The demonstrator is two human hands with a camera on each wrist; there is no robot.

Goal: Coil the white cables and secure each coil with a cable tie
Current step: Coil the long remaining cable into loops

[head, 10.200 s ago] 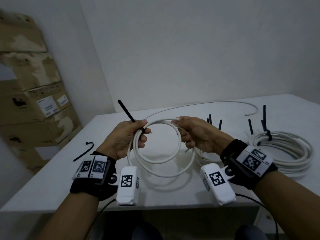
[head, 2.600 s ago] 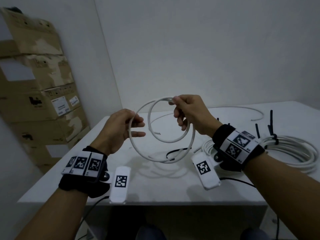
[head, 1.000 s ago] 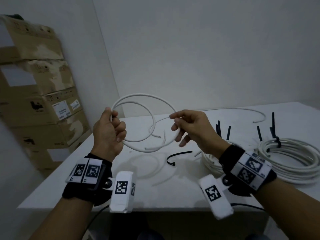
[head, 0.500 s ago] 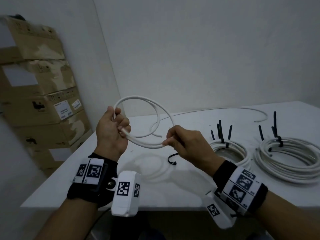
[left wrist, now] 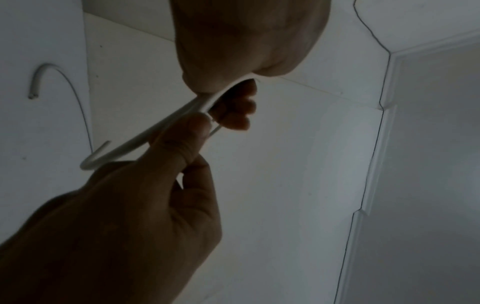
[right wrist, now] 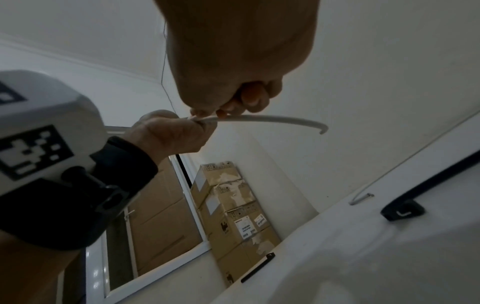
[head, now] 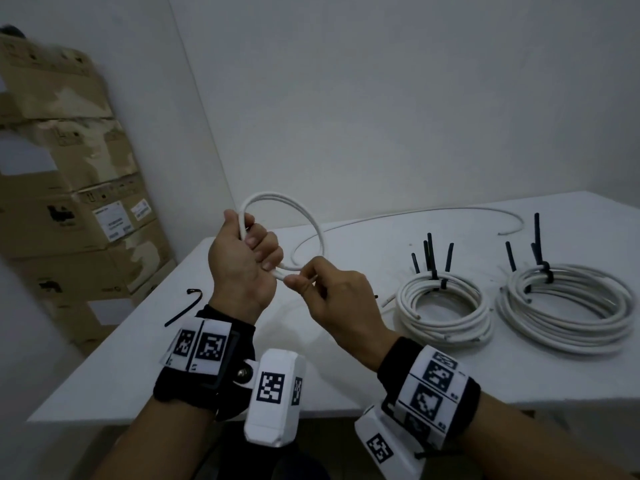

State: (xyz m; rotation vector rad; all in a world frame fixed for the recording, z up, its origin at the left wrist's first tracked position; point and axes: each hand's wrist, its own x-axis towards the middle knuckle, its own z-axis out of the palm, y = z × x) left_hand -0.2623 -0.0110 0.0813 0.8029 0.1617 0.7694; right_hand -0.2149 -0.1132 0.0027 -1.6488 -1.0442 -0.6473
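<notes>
since half a second ago the right hand [head: 332, 299] has been drawn in to the left hand [head: 242, 268]; both are closed on the small white cable coil [head: 294, 216] above the table [head: 346, 358]. coiling is nearly finished; next, a black cable tie [head: 181, 306] must be fetched.

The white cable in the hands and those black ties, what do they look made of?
The cable looks like wire in a smooth white plastic jacket: it holds springy loops. The ties seem stiff matte black plastic, standing upright from the coils. Neither is certain.
</notes>
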